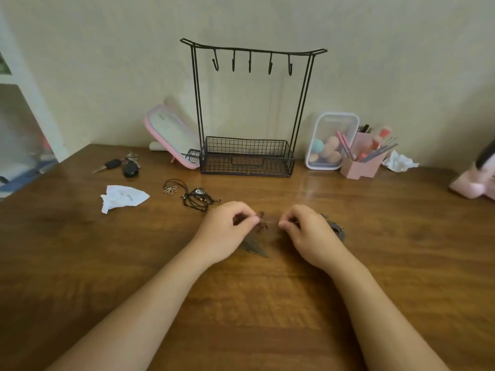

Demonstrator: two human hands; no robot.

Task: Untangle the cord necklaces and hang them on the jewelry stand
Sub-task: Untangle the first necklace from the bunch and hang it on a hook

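- Left hand (227,232) and right hand (312,236), low over the bench (267,303): fingers curled, each hand pinching a brown cord necklace (262,224) held between them.
- Leaf-shaped pendant (254,247): lies on the bench, partly under the left hand.
- Tangled black necklaces (194,195): heaped just beyond the left hand, near a crumpled tissue (123,196).
- Wire jewelry stand (246,163): upright against the wall, with keys (124,166) to its left.
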